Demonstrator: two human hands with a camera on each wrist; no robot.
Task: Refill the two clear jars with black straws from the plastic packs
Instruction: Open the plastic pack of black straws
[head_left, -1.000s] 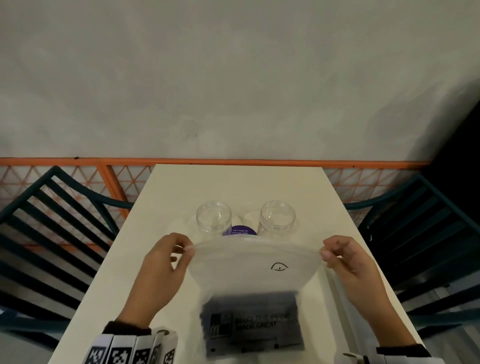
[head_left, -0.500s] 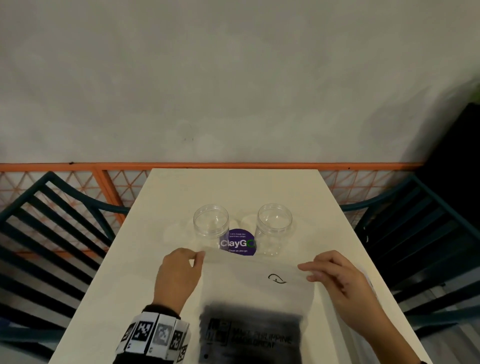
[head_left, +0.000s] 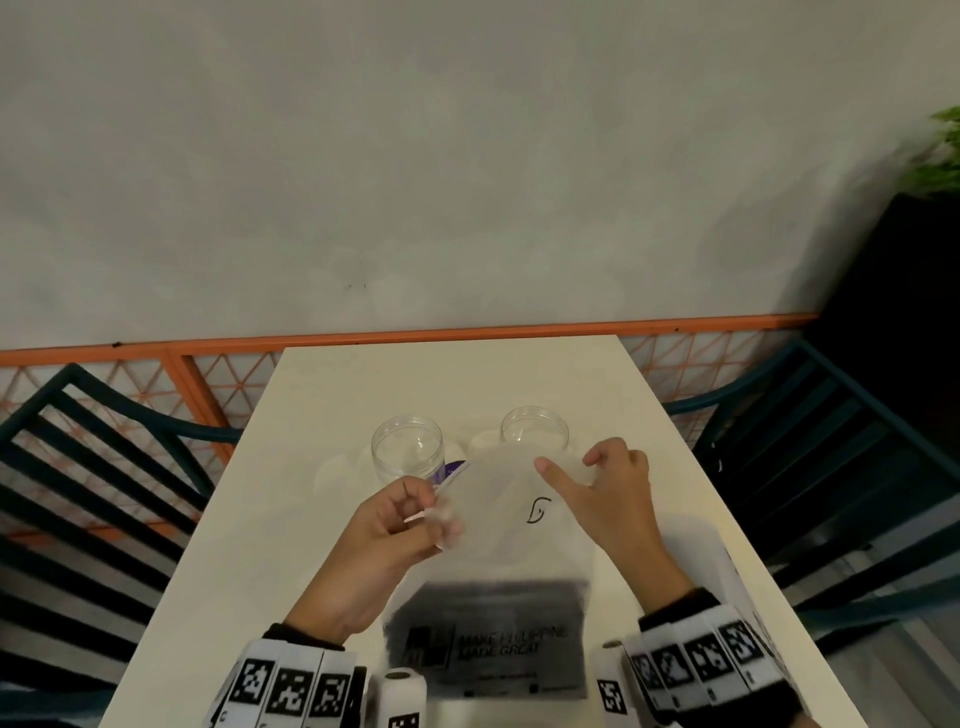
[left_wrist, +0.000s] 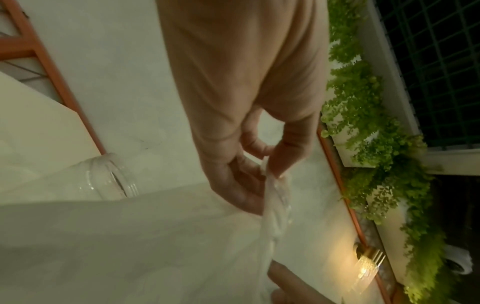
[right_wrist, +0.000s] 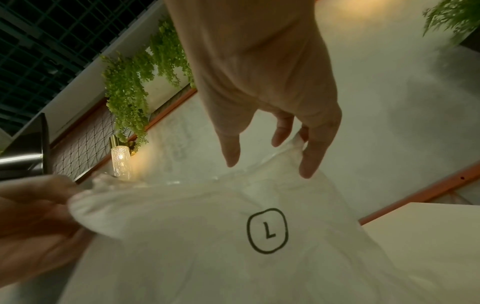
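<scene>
Two clear jars, the left jar and the right jar, stand open and without straws at mid-table. In front of them I hold a translucent plastic pack upright, with black straws dark in its lower part. My left hand pinches the pack's top left edge, thumb against fingers. My right hand pinches the top right edge, index finger stretched along the film. The pack bears a circled mark. The left jar shows beside my left hand.
The white table ends at an orange rail and a grey wall. Dark slatted chairs stand on both sides. A purple sticker lies between the jars. More translucent plastic lies by my right forearm.
My hands have come closer together, gathering the pack's top edge, which was stretched wide a second ago. The pack's top has risen and now covers part of the right jar.
</scene>
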